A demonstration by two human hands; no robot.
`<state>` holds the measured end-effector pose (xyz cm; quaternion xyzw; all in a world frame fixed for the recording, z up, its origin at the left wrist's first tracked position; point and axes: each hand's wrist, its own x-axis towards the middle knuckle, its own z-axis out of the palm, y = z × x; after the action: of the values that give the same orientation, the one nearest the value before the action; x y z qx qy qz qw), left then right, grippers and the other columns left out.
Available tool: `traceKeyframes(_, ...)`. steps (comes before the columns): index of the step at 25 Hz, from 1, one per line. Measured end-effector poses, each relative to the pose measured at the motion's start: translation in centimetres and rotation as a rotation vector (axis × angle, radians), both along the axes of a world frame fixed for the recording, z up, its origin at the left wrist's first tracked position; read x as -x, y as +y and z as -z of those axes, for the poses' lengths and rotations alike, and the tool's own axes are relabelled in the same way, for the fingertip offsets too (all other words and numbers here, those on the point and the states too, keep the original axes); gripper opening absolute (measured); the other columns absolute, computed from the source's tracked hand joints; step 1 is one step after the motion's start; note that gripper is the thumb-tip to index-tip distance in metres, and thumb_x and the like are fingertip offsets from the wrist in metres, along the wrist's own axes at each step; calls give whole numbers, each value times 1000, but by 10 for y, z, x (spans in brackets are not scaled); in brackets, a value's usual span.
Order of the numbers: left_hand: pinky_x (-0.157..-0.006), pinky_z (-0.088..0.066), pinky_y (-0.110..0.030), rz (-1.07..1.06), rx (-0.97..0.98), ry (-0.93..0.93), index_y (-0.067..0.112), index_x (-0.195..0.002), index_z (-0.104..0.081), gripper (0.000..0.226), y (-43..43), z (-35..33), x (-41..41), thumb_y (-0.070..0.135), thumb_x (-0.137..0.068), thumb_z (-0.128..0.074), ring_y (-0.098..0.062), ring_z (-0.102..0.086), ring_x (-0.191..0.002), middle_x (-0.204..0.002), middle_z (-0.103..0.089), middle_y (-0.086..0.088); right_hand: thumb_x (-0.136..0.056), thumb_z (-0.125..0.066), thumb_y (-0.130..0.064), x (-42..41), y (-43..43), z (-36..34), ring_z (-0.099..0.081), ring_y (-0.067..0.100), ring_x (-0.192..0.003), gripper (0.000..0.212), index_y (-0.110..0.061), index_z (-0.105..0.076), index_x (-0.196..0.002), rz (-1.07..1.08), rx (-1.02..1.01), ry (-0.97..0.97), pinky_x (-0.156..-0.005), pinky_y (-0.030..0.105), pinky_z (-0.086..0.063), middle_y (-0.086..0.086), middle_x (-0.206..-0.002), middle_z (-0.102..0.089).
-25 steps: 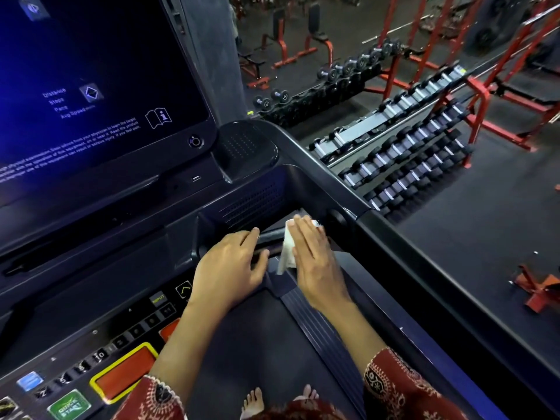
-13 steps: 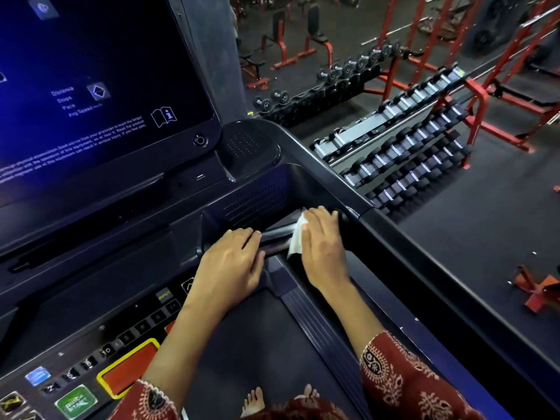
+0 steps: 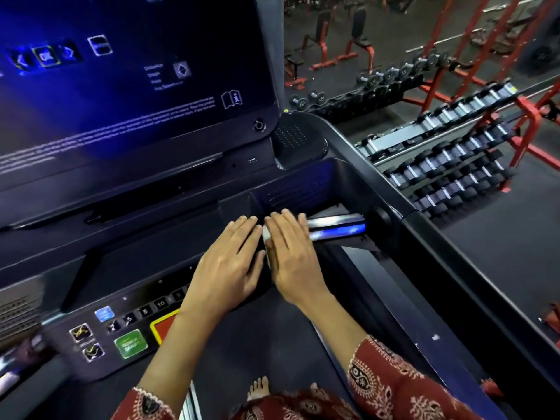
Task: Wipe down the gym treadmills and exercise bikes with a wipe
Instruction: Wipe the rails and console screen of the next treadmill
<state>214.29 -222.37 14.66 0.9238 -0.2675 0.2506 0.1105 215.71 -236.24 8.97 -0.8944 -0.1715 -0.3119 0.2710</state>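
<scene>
Right hand (image 3: 292,256) presses 1 wipe (image 3: 266,236) on handlebar (image 3: 336,227); left hand (image 3: 227,262) beside

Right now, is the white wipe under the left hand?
No, the white wipe peeks out from under the right hand, which presses it on the shiny metal handlebar; the left hand lies beside it.
</scene>
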Motion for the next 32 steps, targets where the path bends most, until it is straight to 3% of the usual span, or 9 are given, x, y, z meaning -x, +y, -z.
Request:
traceKeyframes(2,-105,-37,-40,11,-3,10,-8,-119,-60,41,3,0,4,20,-91,-47,-36,-56,-118,-126,-58,-23,-91,-47,-6,-4,-20,7,-41,31,-133,43,4,-50,-133,-94,193,-97,-117,44,-22,18,-137,-52)
traceKeyframes(4,-105,-36,-41,12,-3,16,-8,-121,-59,42,5,0,6,20,-93,-46,-35,-54,-121,-129,-56,-22,-88,-55,-2,-5,-51,20,-34,28,-139,56,-2,-38,-142,-22,322,-138,-117,45,-22,15,-147,-41)
traceKeyframes(7,-107,-35,-41,5,-9,13,-8,-121,-59,42,4,-1,8,19,-93,-45,-35,-53,-122,-130,-56,-22,-88,-60,0,2,-56,26,-27,29,-143,64,-1,-31,-144,96,284,-130,-118,45,-20,15,-151,-32)
traceKeyframes(11,-107,-34,-41,18,-11,-2,-9,-120,-60,42,4,-2,7,19,-91,-45,-37,-54,-120,-128,-56,-24,-93,-53,2,-7,-28,13,-36,26,-139,51,0,-36,-141,-93,327,-260,-114,43,-30,13,-148,-39)
traceKeyframes(13,-106,-33,-41,22,-13,-10,-10,-119,-60,42,4,-1,7,18,-91,-45,-37,-54,-120,-128,-57,-24,-94,-54,0,-10,-50,18,-37,25,-138,50,-1,-37,-141,-68,387,-277,-115,43,-29,13,-147,-39)
traceKeyframes(18,-106,-34,-43,28,-31,-34,-9,-114,-63,39,-4,3,6,15,-91,-44,-37,-55,-118,-123,-60,-23,-86,-68,-1,-3,-99,35,-28,28,-142,61,6,-38,-139,202,216,-150,-118,45,-22,20,-146,-40)
traceKeyframes(24,-106,-30,-44,97,-104,-34,-10,-110,-65,42,-31,4,-4,16,-86,-42,-38,-62,-109,-114,-64,-24,-96,-45,2,-4,-70,22,-39,28,-136,41,3,-42,-137,-25,284,-195,-114,43,-31,18,-143,-46)
traceKeyframes(29,-104,-40,-44,110,-101,-11,-8,-113,-65,43,-46,10,-11,18,-86,-42,-36,-63,-106,-115,-64,-22,-103,-36,-30,-3,-122,41,-28,29,-141,49,4,-41,-138,229,-78,41,-120,37,-15,20,-145,-41)
traceKeyframes(32,-98,-44,-50,122,-91,10,-9,-112,-65,44,-54,14,-16,19,-86,-43,-37,-63,-105,-114,-65,-23,-102,-39,-27,-3,-86,28,-29,32,-140,48,5,-42,-138,203,-189,64,-119,40,-17,22,-145,-41)
